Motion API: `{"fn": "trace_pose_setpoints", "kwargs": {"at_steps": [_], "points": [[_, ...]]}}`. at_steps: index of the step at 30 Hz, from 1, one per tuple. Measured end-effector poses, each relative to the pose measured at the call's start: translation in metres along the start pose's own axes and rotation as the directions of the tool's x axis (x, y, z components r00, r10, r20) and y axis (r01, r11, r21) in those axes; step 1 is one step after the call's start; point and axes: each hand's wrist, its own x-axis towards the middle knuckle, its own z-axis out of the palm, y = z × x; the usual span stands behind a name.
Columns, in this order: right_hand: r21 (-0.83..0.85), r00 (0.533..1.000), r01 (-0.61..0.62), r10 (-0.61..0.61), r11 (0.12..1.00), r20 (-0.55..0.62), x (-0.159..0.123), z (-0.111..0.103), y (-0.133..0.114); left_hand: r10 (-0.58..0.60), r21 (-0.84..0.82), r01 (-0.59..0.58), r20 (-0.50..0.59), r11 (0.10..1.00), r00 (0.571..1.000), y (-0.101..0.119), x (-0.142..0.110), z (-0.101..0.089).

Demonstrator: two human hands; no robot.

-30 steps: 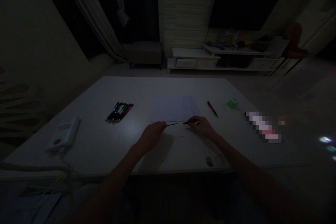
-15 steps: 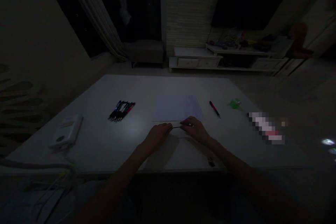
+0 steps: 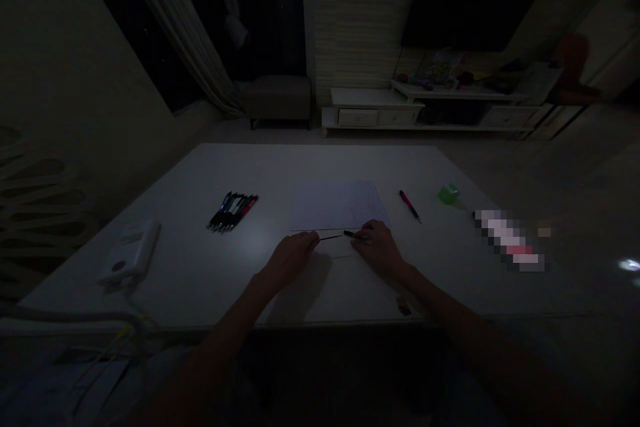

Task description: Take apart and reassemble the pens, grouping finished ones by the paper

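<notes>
"While the left hand [image 3: 290,257] and the right hand [image 3: 379,247] sit close together over the table [image 3: 320,167], what lies between them?"

"A thin black rod [image 3: 330,237], held level just in front of the near edge of a sheet of paper [image 3: 337,207]. Its thicker end [image 3: 351,234] comes out of the right hand."

"How are the hands set?"

"The right thumb and fingers look pinched around that thicker end. The left fingers are bunched at the other end and hide it, so I can't tell whether they grip it or only touch it."

"What step does that look like?"

"I'd judge it's lining the rod up along the paper's edge with both hands. Any move from here calls for keeping both ends steady."

"Anything readable?"

"The right side of the sheet has rows of writing, too small to read. I can't make out a brand or label on the bunch of pens [image 3: 233,212], the pink pen [image 3: 410,205], the green block [image 3: 449,193] or the white box [image 3: 130,253]. A long item [image 3: 507,240] on the right is blurred out."
</notes>
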Motion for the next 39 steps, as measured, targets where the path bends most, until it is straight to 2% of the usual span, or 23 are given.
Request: {"fn": "trace_pose_setpoints", "kwargs": {"at_steps": [4, 8, 11, 13, 16, 19, 22, 28, 35, 39], "points": [[0.021, 0.998, 0.039, -0.038, 0.999, -0.057, 0.001, -0.008, -0.007, 0.051, 0.017, -0.052, 0.051, 0.999, 0.997, 0.01, 0.002, 0.008], [0.124, 0.989, 0.13, -0.138, 0.984, 0.054, -0.004, -0.011, -0.019, 0.113, -0.002, -0.113, 0.087, 0.994, 0.99, 0.019, 0.006, 0.016], [0.152, 0.98, 0.152, -0.169, 0.977, 0.104, -0.01, -0.011, -0.021, 0.122, -0.013, -0.122, 0.094, 0.992, 0.988, 0.021, 0.006, 0.02], [0.154, 0.977, 0.139, -0.16, 0.978, 0.14, -0.014, -0.012, -0.018, 0.121, -0.016, -0.12, 0.094, 0.993, 0.988, 0.019, 0.004, 0.02], [0.076, 0.979, 0.07, -0.083, 0.995, 0.188, -0.021, -0.017, -0.012, 0.1, -0.029, -0.098, 0.072, 0.995, 0.992, 0.012, -0.001, 0.015], [-0.014, 0.985, 0.019, -0.017, 1.0, 0.173, -0.026, -0.018, -0.007, 0.038, -0.056, -0.035, 0.052, 0.998, 0.998, 0.007, -0.006, 0.011], [-0.062, 0.991, 0.033, -0.024, 0.998, 0.132, -0.029, -0.015, -0.005, 0.048, -0.13, -0.049, -0.009, 0.99, 0.999, 0.008, -0.008, 0.014], [-0.061, 0.999, 0.039, -0.037, 0.997, 0.022, -0.025, -0.007, -0.001, 0.189, -0.239, -0.224, -0.162, 0.945, 0.969, 0.027, -0.002, 0.036], [-0.057, 0.999, 0.001, -0.004, 0.998, -0.037, -0.02, -0.017, 0.009, 0.125, -0.288, -0.213, -0.295, 0.934, 0.947, 0.036, 0.015, 0.056], [-0.128, 0.996, -0.07, 0.062, 0.989, -0.071, -0.012, -0.031, 0.03, 0.074, -0.306, -0.188, -0.348, 0.933, 0.935, 0.025, 0.016, 0.05]]}}
